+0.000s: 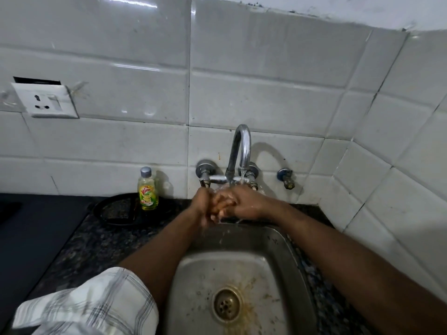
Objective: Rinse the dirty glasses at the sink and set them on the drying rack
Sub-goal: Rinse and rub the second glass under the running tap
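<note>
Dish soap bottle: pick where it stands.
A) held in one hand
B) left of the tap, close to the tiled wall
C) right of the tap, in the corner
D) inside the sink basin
B: the dish soap bottle stands upright left of the tap, against the tiled wall and outside the sink.
</note>
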